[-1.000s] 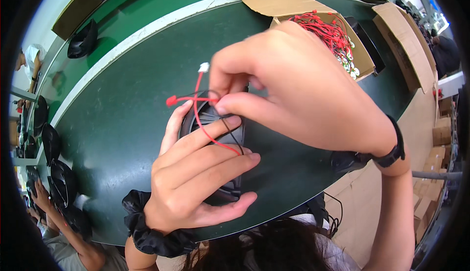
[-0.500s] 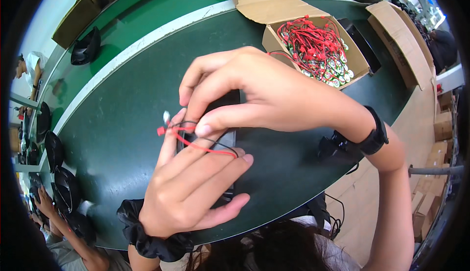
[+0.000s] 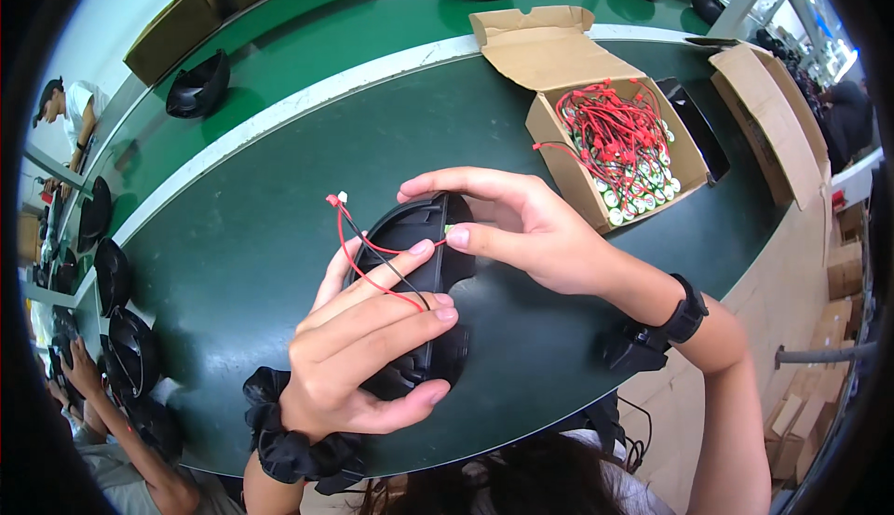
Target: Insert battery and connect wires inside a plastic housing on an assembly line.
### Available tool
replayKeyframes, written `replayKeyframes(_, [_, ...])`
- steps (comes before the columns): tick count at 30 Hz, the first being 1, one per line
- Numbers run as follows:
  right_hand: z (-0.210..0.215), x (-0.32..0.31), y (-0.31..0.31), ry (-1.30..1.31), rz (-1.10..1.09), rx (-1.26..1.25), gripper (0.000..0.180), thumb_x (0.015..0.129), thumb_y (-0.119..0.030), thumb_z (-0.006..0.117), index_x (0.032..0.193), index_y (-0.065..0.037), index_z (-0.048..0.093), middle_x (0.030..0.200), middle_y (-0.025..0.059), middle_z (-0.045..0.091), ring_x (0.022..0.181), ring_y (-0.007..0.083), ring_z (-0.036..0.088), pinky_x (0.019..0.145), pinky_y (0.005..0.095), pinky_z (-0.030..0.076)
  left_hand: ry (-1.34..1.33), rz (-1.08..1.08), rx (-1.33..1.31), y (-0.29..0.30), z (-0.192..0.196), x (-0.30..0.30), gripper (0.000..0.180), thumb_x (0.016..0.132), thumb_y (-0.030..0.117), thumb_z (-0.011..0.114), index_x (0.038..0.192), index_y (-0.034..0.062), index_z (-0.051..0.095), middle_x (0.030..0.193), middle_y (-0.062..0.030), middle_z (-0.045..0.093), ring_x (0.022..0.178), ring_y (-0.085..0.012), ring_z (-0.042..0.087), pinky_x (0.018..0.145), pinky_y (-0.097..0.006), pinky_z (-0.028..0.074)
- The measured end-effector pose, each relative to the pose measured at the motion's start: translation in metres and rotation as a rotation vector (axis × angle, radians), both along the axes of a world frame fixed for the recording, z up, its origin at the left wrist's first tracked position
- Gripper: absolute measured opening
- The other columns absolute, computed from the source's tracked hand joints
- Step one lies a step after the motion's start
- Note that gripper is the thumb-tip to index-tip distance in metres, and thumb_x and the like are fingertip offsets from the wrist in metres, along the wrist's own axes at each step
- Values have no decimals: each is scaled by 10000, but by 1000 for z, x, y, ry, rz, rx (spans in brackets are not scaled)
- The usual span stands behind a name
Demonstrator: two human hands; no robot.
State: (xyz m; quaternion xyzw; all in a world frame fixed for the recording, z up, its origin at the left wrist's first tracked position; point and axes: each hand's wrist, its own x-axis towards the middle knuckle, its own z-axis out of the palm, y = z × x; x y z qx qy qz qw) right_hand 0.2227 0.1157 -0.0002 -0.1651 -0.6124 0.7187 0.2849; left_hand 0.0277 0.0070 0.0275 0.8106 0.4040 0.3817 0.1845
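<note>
right hand (image 3: pixel 526 231): thumb tip set on a small green piece (image 3: pixel 450 230) at the edge of a black housing (image 3: pixel 400 224). forefinger stretched along the housing's far rim, well apart from the thumb. whether a hidden finger pinches the piece from beneath cannot be told.

left hand (image 3: pixel 363 357): fingers extended and slightly spread across the housing, not curled closed. red and black leads (image 3: pixel 345 243) run over and between these fingers; their white plug (image 3: pixel 343 196) and red plug (image 3: pixel 331 200) hang free beyond the fingertips.

the housing sits beneath both hands, over the green table (image 3: pixel 251 264). a cardboard box (image 3: pixel 559 156) of similar wired pieces stands beyond the right hand, lid flap folded back.

judgement: the step in hand appears to be positioning the green piece at the housing. the next move calls for light thumb pressure, a steady left hand and leads kept unpinched.
</note>
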Motion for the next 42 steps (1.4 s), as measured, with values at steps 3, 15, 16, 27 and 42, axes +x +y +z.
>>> replayKeyframes(3, [-2,-3,-3,27,-23,-25,366,932,-43,541,1292,11,499,1188,81,583,1091,135,543,964,301,437,-8,1,-2,0,-1,0,386,618,168,800,976,57,705,924,-58,687,1145,-369,598,1015,-616,310])
replayKeyframes(15, [-2,-6,-15,91,-120,4,381,902,73,487,1281,50,459,1278,120,512,1209,179,492,1057,323,372,10,-53,38,4,-6,-1,358,690,241,762,1002,77,699,953,-66,703,1132,-388,600,1059,-642,227])
replayKeyframes(16, [-5,-6,-16,116,-107,-29,383,901,64,502,1281,47,459,1284,124,509,1215,187,489,1061,331,370,3,-53,38,2,-8,-2,356,692,237,758,1007,81,702,956,-61,704,1127,-383,604,1056,-645,222])
replayKeyframes(27, [-16,-55,12,144,230,-242,410,833,-45,607,1228,-4,505,1313,137,497,1264,244,454,1078,378,342,118,18,191,-20,-16,-36,440,703,333,760,1041,63,684,1037,-37,682,1126,-293,601,865,-589,362])
replayKeyframes(42, [67,-208,163,-453,-185,294,489,902,-342,601,1190,44,518,1068,155,619,920,245,657,787,338,543,156,90,224,-15,-14,-36,451,753,379,752,1078,82,657,1060,-11,633,1139,-241,575,813,-534,381])
